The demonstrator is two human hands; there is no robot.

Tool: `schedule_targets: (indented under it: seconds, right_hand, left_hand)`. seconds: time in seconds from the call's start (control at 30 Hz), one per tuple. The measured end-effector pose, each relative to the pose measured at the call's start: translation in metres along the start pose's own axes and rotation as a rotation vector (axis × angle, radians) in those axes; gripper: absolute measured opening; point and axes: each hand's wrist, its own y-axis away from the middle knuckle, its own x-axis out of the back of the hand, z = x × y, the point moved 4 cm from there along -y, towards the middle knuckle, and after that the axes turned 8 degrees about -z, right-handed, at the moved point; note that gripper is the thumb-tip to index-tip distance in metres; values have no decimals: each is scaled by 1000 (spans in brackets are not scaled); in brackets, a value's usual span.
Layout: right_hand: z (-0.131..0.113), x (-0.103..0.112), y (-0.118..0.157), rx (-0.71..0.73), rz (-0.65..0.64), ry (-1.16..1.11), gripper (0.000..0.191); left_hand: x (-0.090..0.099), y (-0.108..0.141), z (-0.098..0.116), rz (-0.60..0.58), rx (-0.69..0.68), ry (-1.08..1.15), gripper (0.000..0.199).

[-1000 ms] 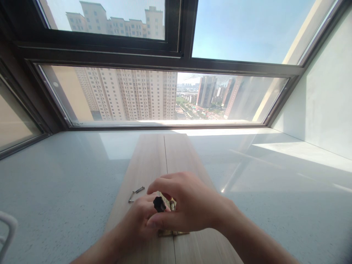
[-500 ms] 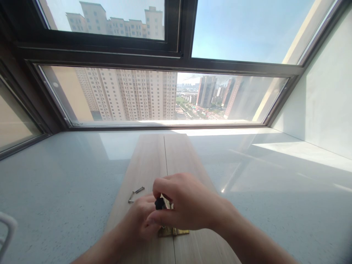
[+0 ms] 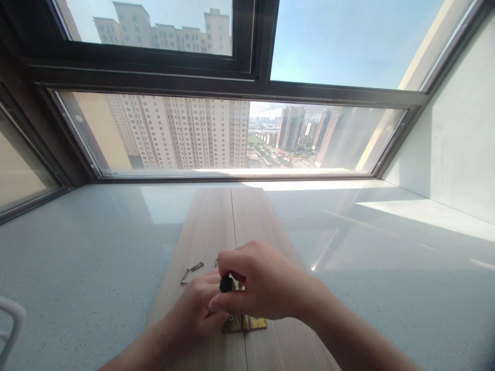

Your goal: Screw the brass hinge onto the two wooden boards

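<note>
My right hand (image 3: 263, 283) is closed round a screwdriver whose black handle end (image 3: 226, 284) points up toward me; its shaft and tip are hidden. Below it lies a brass-coloured hinge (image 3: 255, 323), spanning the seam between two pale wooden boards (image 3: 216, 221). Close against the hinge's left side is my left hand (image 3: 201, 301), fingers curled and partly covered by the right hand. What they grip, if anything, is hidden. On the left board lie loose screws (image 3: 197, 267), and part of another small metal piece (image 3: 216, 263) shows beside my right fingers.
Both boards rest on a speckled pale sill (image 3: 96, 273). A dark window frame (image 3: 232, 179) runs along the back, with a white wall (image 3: 460, 129) on the right. At the left edge is a white curved bar (image 3: 17, 319).
My right hand has shifted slightly right, and the screwdriver's handle end has turned and moved a little away from me. A small metal piece beside my right fingers has come into view.
</note>
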Motion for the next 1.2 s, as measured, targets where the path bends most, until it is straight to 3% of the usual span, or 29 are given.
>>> schedule_targets:
  seconds: [0.1,0.27,0.4,0.53,0.67,0.83,0.97,1.2]
  right_hand:
    - [0,2,1,31,13,-27,35]
    - [-8,7,6,182,-30,-116,21]
    - [-5,3,4,97,-31,-101,10]
    - [0,-2,-2,20,21,-51,28]
    - [-2,0,0,37,49,-24,34]
    - [-9,7,6,159,-15,-117,23]
    - [-6,4,3,120,-24,-122,8]
    - [2,-3,-2,22,55,-43,31]
  left_hand:
    - [1,0,1,-22,-19,21,17]
    - [-1,5,-4,-18,40,-27,13]
    - [-1,6,-5,6,56,-27,11]
    - [-1,1,-3,-3,30,-13,12]
    - [0,-1,-2,-15,-6,24,12]
    - [-2,4,-5,-31,75,25,11]
    - [-1,4,-4,0,77,28,12]
    - [1,-3,1,-10,54,37,9]
